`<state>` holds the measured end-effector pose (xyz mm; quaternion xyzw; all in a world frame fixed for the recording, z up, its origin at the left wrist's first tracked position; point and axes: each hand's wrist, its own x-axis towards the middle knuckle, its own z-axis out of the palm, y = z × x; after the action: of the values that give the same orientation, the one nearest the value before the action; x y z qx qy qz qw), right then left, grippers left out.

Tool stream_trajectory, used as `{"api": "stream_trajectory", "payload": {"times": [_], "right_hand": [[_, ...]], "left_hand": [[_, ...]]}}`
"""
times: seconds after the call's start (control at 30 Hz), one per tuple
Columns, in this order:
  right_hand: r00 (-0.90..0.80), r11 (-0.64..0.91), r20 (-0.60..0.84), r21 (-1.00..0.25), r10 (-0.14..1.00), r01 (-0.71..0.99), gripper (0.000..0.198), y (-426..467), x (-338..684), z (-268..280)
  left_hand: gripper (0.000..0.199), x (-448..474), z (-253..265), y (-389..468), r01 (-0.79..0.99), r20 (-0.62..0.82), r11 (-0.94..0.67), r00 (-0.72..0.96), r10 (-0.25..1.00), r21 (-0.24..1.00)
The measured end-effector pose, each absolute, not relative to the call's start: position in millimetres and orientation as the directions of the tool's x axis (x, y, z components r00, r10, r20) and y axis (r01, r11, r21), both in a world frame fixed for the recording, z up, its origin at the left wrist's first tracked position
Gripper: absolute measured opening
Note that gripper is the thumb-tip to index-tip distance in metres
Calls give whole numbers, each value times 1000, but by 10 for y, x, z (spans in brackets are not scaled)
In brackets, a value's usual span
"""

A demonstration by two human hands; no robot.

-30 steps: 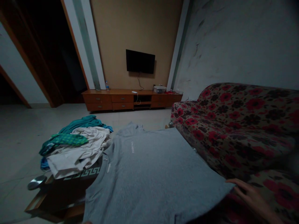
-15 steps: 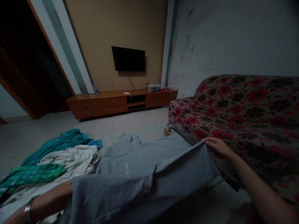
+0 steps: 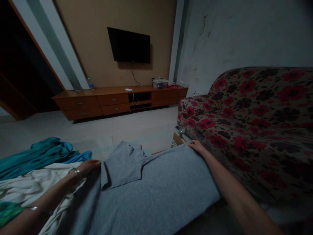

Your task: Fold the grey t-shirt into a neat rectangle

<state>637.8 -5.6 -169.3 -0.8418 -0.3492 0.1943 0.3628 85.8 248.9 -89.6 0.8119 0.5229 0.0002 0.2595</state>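
A grey T-shirt [image 3: 156,182] lies folded in half across a low table, one short sleeve sticking out toward the far edge. My left hand [image 3: 88,165] rests flat on the shirt's far left corner, a bracelet on the wrist. My right hand [image 3: 197,146] presses the far right corner down beside the sofa. Both hands lie on the cloth with fingers extended; whether they pinch it cannot be told.
A pile of white, teal and green clothes [image 3: 36,169] lies left of the shirt. A red-flowered sofa [image 3: 249,120] stands close on the right. Beyond a bare tiled floor are a long wooden cabinet [image 3: 117,99] and a wall-mounted TV [image 3: 129,45].
Both hands lifted the near hem, carried it over the shirt to the far edge, and laid it down. The shirt went from spread flat to folded in half.
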Motion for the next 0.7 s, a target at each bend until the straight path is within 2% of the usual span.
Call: {"api": "stream_trajectory", "payload": {"times": [0.07,0.1,0.2,0.27,0.3,0.47,0.57,0.7], "right_hand": [[692,-497,-60,-741,719,452,30,-73,6399,-1756],[695,-497,-55,-740,716,454,31,-97,6410,-1770],[702,-496,-45,-739,711,455,35,-178,6436,-1787],[703,-497,-42,-738,710,457,37,-208,6446,-1806],[706,-499,-39,-735,707,459,36,-212,6449,-1821],[733,-511,-7,-721,681,468,27,-190,6457,-1899],[741,-505,10,-725,672,468,27,-210,6455,-1893],[742,-502,20,-724,670,472,31,-240,6465,-1832]], "left_hand": [[39,1033,-936,2398,873,-139,-402,450,882,278],[40,1128,-949,2299,849,-92,-466,499,861,249],[42,1413,-1026,1843,627,-50,-752,774,631,203],[43,1574,-1122,1519,496,-124,-845,868,480,199],[43,1641,-1175,1385,472,-145,-863,880,452,177],[30,1857,-1278,1165,511,-138,-859,851,507,-10],[30,1924,-1186,1306,543,-198,-840,825,530,14],[23,2021,-1005,1792,656,-239,-720,754,612,226]]}}
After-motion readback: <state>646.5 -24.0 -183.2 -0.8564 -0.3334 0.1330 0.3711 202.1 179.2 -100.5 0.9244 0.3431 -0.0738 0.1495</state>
